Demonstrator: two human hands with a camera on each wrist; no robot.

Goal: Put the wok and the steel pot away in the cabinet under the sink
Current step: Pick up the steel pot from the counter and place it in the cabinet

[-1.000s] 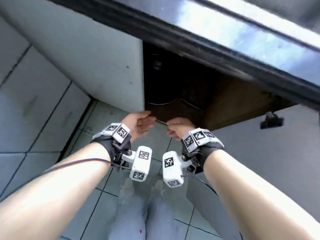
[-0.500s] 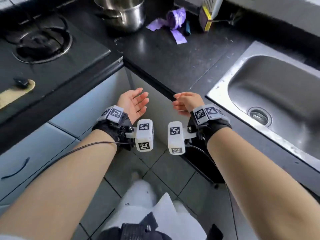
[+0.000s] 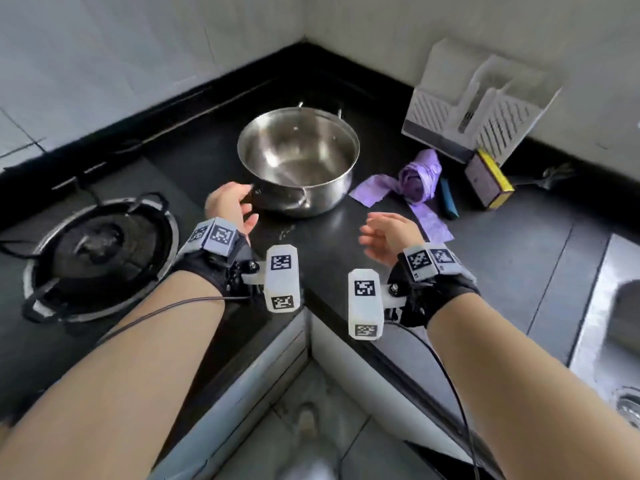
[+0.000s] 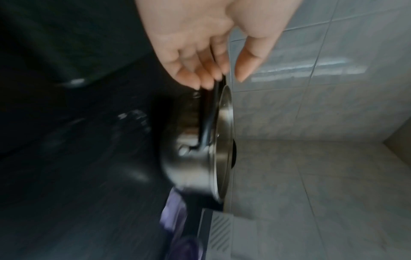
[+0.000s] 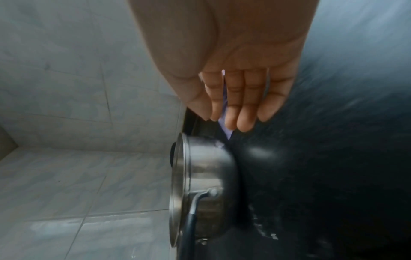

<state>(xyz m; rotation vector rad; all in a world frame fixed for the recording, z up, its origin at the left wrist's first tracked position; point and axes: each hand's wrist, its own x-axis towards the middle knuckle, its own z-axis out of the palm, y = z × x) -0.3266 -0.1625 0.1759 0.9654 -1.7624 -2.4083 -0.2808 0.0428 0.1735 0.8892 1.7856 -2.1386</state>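
From the head view, the pot (image 3: 298,161) stands upright and empty on the black counter (image 3: 346,237), in the corner between the burner (image 3: 100,251) and the purple bags (image 3: 419,174). The left hand (image 3: 228,206) is at the pot's near handle (image 3: 280,197), fingers loosely spread; whether it already touches is hard to tell here. The right hand (image 3: 388,233) hangs open above the counter, well short of the pot. The wok is not in sight.

The left wrist view is blurred, but the fingertips (image 4: 200,77) reach the dark handle (image 4: 208,114) without curling round it yet. To do this well, I judge the fingers should wrap fully under that loop before any lift.

In the right wrist view the fingers (image 5: 242,105) are straight and close together, holding nothing, with the pot (image 5: 200,176) ahead. The far handle (image 3: 318,107) sits at the back, so this hand probably needs to reach round the rim. Lift level with both hands, clear of the bags.
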